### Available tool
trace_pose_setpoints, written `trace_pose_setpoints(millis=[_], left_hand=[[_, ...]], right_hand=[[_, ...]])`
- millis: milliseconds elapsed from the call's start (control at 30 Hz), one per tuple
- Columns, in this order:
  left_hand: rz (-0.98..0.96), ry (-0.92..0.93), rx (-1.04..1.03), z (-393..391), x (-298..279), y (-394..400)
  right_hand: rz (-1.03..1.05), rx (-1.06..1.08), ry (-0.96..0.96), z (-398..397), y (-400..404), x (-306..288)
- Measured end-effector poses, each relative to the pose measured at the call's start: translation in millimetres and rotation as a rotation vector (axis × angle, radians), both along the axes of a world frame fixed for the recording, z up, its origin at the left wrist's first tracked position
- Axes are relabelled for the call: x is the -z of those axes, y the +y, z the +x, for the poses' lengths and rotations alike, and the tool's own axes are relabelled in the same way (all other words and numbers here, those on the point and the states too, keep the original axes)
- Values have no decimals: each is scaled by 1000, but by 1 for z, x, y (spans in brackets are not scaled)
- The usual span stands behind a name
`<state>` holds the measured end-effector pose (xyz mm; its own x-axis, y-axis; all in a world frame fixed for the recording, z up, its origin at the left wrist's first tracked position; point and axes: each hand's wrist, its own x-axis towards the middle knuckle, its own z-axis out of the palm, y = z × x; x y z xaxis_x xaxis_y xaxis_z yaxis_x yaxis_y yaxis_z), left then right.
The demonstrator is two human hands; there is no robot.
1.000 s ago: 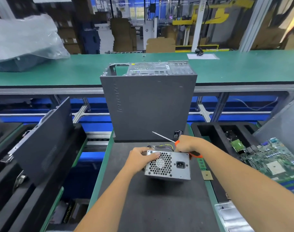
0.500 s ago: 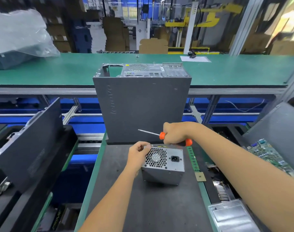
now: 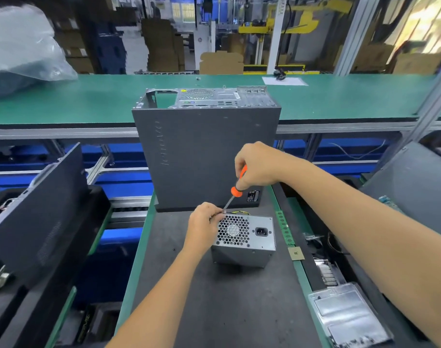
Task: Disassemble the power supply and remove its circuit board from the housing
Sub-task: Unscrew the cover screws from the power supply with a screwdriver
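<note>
Slippage is my worry: right hand [image 3: 258, 165] gripping the screwdriver [image 3: 235, 190], left hand [image 3: 204, 219] pinching its tip at the power supply [image 3: 244, 241] corner.

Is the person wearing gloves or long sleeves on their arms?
No. Both the left hand and the right hand are bare, with no gloves. Both forearms are bare too, with no sleeves showing as far as the picture reaches. No watch, ring or bracelet can be seen on either one.
</note>
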<state>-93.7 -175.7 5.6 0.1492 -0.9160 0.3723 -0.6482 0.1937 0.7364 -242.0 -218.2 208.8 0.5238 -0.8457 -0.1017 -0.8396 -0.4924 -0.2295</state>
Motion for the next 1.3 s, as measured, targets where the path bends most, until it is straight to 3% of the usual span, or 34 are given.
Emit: trace_pose_setpoints(millis=[167, 433, 800, 1100, 1300], left_hand=[[115, 118, 16, 7, -4, -1], [200, 228, 33, 14, -7, 0], [222, 178, 12, 13, -9, 0], [157, 10, 32, 10, -10, 1], [134, -1, 23, 9, -6, 1]], right_hand=[[-115, 21, -224, 7, 1, 5], [-111, 22, -178, 17, 1, 8], [-98, 27, -180, 23, 0, 9], [-132, -9, -110, 32, -1, 6], [-119, 23, -194, 31, -5, 9]])
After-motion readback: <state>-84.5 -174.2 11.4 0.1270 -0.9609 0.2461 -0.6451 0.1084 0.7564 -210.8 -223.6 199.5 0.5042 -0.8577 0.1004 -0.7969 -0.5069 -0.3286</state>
